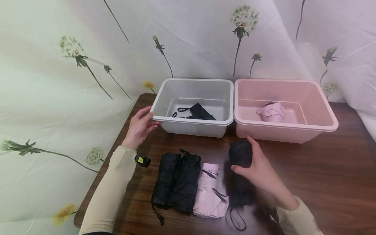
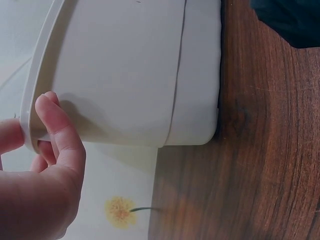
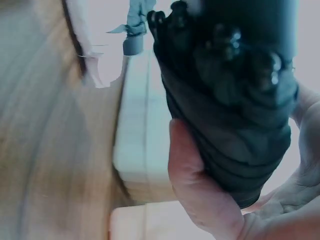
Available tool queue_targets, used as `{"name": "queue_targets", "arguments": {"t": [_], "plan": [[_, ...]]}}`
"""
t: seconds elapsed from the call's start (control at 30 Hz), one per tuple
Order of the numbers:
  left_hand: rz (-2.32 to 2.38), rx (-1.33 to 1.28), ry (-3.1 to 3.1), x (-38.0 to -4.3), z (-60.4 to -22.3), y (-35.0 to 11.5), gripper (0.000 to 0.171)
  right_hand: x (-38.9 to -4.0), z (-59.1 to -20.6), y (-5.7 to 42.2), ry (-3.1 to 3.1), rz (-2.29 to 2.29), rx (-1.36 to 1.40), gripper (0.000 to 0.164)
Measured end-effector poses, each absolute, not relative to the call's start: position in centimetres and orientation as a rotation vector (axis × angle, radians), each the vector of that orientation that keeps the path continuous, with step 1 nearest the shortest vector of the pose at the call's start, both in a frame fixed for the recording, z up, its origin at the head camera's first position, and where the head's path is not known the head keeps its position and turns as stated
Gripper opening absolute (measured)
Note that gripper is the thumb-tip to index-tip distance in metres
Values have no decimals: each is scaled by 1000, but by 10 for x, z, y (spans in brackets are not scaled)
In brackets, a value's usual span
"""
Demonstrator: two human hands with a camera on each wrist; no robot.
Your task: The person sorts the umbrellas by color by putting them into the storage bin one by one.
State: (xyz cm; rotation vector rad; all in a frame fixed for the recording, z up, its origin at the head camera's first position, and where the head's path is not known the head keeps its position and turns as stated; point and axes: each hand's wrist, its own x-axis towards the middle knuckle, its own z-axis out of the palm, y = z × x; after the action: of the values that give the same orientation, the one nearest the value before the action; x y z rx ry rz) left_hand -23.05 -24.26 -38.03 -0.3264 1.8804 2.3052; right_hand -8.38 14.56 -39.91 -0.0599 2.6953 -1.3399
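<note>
My right hand (image 1: 261, 168) grips a folded black umbrella (image 1: 240, 153), thumb on one side and fingers on the other. Its wrist strap (image 1: 238, 222) hangs at the near end, and the rib tips show up close in the right wrist view. At the left corner of the light grey bin (image 1: 191, 121), my left hand (image 1: 139, 128) pinches the rim between thumb and fingers. Left of the held umbrella lie a folded pink umbrella (image 1: 211, 199) and two folded black umbrellas, one in the middle (image 1: 185, 186) and one outermost (image 1: 165, 179).
Dark folded umbrella shapes (image 1: 201, 112) lie inside the grey bin. Close beside it on the right stands a pink bin (image 1: 282, 133) holding a pink umbrella (image 1: 274, 112). Both bins stand at the back of the brown wooden table (image 1: 332, 169), before a flower-printed cloth (image 1: 196, 42).
</note>
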Motion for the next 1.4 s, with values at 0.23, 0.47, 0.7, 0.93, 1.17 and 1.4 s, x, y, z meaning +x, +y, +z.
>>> {"name": "queue_targets", "arguments": {"t": [0.23,0.47,0.7,0.93,1.17,1.4], "plan": [[2294,-328,1884,-230,-380,-244,50,-85,-382,151,2707,-1388,-90,105],[2285,-332,1893,-231,-380,-243,51,-88,-367,154,2760,-1412,-113,103],[2286,-322,1892,-231,-379,-243,51,-99,-346,162,2805,-1496,-182,105],[2285,-321,1892,-230,-379,-243,50,-112,-326,167,2802,-1629,-199,102],[2286,-316,1892,-230,-379,-244,50,-123,-315,167,2720,-1769,-101,100],[2301,-327,1882,-229,-379,-243,49,-134,-309,166,2682,-1907,-6,96]]}}
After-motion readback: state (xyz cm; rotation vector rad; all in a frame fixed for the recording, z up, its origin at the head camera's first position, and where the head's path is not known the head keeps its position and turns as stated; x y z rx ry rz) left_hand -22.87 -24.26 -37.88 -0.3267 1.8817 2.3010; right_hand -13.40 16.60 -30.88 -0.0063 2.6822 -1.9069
